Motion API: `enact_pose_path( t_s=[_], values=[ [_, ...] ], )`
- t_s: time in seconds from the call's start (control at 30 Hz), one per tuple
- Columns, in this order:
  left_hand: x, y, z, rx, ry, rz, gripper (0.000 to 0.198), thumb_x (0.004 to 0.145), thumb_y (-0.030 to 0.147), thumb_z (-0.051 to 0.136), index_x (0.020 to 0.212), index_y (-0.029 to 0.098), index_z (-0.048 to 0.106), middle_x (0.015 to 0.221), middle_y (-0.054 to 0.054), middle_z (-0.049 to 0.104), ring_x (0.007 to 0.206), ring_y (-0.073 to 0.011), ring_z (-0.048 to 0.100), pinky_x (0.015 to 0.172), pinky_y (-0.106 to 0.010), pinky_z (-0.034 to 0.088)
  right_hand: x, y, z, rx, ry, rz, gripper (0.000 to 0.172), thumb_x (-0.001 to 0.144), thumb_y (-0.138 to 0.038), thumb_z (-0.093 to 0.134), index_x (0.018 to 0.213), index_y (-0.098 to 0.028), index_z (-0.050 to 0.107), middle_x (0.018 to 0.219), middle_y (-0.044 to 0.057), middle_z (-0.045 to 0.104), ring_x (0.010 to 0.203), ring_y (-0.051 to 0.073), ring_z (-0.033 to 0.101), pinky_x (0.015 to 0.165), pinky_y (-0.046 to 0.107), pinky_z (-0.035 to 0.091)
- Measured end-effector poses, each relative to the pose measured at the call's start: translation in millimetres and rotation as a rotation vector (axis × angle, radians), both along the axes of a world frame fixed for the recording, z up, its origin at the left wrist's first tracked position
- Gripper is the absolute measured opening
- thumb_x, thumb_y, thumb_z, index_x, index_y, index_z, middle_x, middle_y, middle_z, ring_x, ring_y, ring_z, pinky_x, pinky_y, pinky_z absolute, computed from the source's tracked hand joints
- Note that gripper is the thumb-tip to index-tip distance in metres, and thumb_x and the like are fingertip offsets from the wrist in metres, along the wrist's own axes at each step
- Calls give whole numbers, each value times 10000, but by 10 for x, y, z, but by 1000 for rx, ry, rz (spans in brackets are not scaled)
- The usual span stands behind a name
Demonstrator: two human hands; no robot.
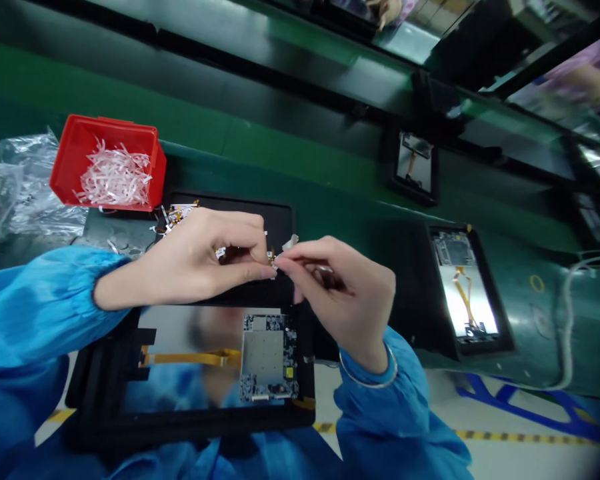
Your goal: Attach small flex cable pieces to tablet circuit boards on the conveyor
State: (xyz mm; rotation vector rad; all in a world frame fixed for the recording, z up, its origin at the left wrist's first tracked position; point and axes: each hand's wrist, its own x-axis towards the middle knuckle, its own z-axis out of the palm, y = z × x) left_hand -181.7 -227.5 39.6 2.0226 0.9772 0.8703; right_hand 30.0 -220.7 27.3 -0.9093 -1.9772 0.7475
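My left hand (215,257) is closed in a pinch on a small flex cable (271,257), white and gold, mostly covered by the fingers. Thumb and forefinger of my right hand (337,287) pinch the same piece at its other end, so the fingertips of both hands nearly meet. A pale tab (291,243) sticks up beside the right fingertips. Behind my left hand lies a pile of similar small flex cables (180,212) on a black tray (245,207). Below both hands rests an open display unit with a circuit board (263,363) and an orange ribbon cable (195,359).
A red bin (157,163) of white strips stands at the back left, beside clear plastic bags (40,183). Another open display unit (463,287) lies to the right; a further one (414,160) is on the line behind. Parts of other people show at the top.
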Motion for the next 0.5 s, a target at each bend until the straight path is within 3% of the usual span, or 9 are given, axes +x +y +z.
enact_pose_path(
  t_s=[0.1,0.2,0.3,0.4,0.5],
  values=[
    [12,-32,0,108,40,-18,158,928,122,631,773,135,654,737,4,583,644,-87,514,574,-219,371,35,-48,43,-233,114,143,125,852,-137,786,954,-182,729,900,10,739,683,141,719,489,209,535],
    [19,-71,-1,285,150,-45,183,957,109,569,816,116,685,761,-30,608,694,-124,541,626,-242,400,59,-46,43,-343,140,131,196,765,-132,859,917,-187,748,879,3,763,716,172,743,484,200,557],
    [38,-106,-1,424,267,-77,282,982,100,480,792,100,689,775,-61,620,689,-158,507,630,-287,400,71,-38,15,-423,190,166,155,813,-78,802,913,-184,748,886,-2,764,723,167,751,548,200,595],
    [55,-140,3,373,263,-109,287,992,96,460,847,101,707,801,-57,635,708,-158,522,640,-289,414,96,-47,-24,-410,182,208,141,866,-45,733,925,-173,738,880,10,754,717,151,746,575,203,599],
    [-43,-190,30,272,222,-137,229,1008,127,488,962,123,712,850,-32,655,779,-131,568,695,-242,446,168,-57,-78,-312,124,221,141,875,-42,717,933,-170,734,867,22,726,662,122,711,469,193,525]
  ],
)
